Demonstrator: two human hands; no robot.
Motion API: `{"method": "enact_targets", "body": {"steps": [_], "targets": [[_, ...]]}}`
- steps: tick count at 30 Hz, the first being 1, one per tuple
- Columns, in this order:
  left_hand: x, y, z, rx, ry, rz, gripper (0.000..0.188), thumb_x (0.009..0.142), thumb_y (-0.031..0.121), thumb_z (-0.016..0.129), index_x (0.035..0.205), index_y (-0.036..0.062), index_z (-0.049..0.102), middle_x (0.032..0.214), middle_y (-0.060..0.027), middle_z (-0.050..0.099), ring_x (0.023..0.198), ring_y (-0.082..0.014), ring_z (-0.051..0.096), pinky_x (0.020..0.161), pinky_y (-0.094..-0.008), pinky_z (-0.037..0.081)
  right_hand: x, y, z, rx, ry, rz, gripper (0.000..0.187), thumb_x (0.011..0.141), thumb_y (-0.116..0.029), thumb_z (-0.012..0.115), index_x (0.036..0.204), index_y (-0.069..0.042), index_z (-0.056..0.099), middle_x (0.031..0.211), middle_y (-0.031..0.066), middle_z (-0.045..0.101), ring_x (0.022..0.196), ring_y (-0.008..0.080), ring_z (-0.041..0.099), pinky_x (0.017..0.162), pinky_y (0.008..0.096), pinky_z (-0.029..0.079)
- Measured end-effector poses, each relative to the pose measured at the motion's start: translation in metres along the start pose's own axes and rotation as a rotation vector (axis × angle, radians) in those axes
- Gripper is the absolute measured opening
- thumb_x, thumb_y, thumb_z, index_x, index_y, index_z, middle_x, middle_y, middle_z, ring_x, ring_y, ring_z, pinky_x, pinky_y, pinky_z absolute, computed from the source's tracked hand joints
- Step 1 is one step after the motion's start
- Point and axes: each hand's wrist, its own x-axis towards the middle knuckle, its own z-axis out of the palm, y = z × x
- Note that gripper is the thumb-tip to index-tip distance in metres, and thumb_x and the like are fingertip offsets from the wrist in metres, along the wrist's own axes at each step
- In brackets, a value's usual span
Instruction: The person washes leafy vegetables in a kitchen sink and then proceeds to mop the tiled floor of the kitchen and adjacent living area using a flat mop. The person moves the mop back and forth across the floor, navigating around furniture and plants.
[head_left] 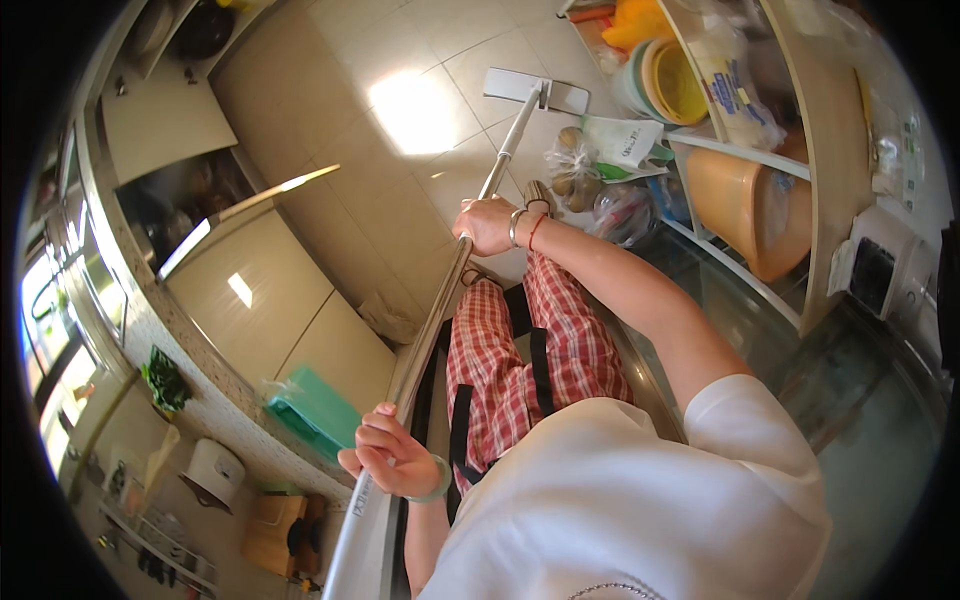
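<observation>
A flat mop with a white rectangular head (560, 97) lies across my view, its head on the tiled floor at the far side. Its long silver pole (440, 300) slants down toward the lower left, past my legs. Midway along the pole, my right hand (487, 226) is closed around it, with a bangle and a red string on the wrist. Lower and to the left, my left hand (392, 455) has its fingers curled around the upper pole, a pale green bangle on the wrist.
At left, a cabinet door (250, 205) stands open under the counter (180, 380); a teal bin (312, 412) hangs by its edge. Right of the mop head are bagged round produce (573, 180), a white-green bag (622, 140) and a shelf (740, 150) with stacked basins (672, 82).
</observation>
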Motion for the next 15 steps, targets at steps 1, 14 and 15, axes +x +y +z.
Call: {"method": "enact_targets", "body": {"steps": [1, 14, 15], "targets": [[-0.002, -0.001, 0.007, -0.012, 0.023, -0.005, 0.025, 0.095, 0.014, 0.037, 0.073, 0.0133, 0.026, 0.052, -0.0010, 0.027, 0.051, -0.0119, 0.030, 0.068, -0.0367, 0.040, -0.002, 0.007, -0.004, -0.017, -0.002, -0.007, 0.015, 0.075, -0.027, 0.061, 0.070, -0.013, 0.062, 0.077, 0.0012, 0.061, 0.092, 0.0237, 0.055, 0.074, 0.0446, 0.048], [-0.006, -0.005, 0.024, 0.040, -0.107, -0.036, 0.025, 0.096, 0.016, 0.037, 0.073, 0.0144, 0.026, 0.056, 0.0005, 0.023, 0.056, -0.0114, 0.029, 0.077, -0.0379, 0.037, -0.027, 0.025, -0.003, 0.075, 0.300, 0.010, 0.001, 0.072, -0.016, 0.062, 0.072, -0.015, 0.062, 0.079, -0.0026, 0.061, 0.093, 0.0190, 0.054, 0.076, 0.0454, 0.045], [-0.009, -0.004, 0.027, 0.048, -0.180, -0.018, 0.027, 0.096, 0.016, 0.037, 0.072, 0.0145, 0.025, 0.057, 0.0007, 0.023, 0.058, -0.0115, 0.029, 0.077, -0.0382, 0.036, -0.031, 0.027, -0.003, 0.065, 0.334, 0.002, 0.002, 0.071, -0.016, 0.063, 0.072, -0.015, 0.061, 0.079, -0.0036, 0.061, 0.092, 0.0189, 0.054, 0.076, 0.0453, 0.045]]}}
